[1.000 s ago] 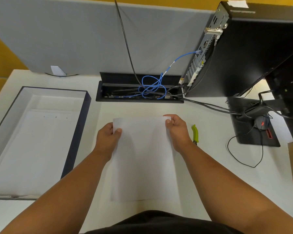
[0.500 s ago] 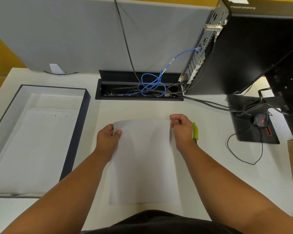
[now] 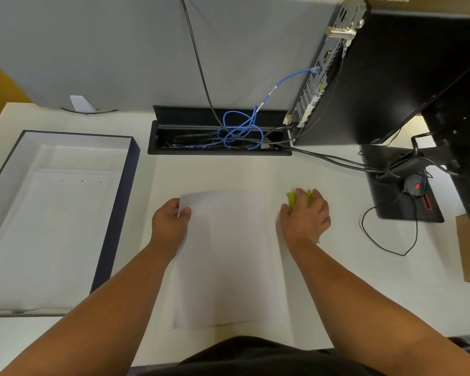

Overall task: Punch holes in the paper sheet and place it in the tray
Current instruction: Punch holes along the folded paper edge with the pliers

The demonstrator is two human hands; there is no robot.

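Paper sheet (image 3: pixel 225 256): flat on desk (image 3: pixel 323 267), right of tray (image 3: pixel 114 213); far-left corner pinched by left hand (image 3: pixel 170 226). Right hand (image 3: pixel 305 217): had quit the sheet's far-right corner since the earlier frame; fingers now curled over green hole punch (image 3: pixel 292 200) beside the sheet.

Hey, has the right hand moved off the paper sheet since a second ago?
Yes. The right hand left the paper sheet's top right corner and went right, toward the mouse, onto the green hole punch. The left hand still pinches the top left corner.
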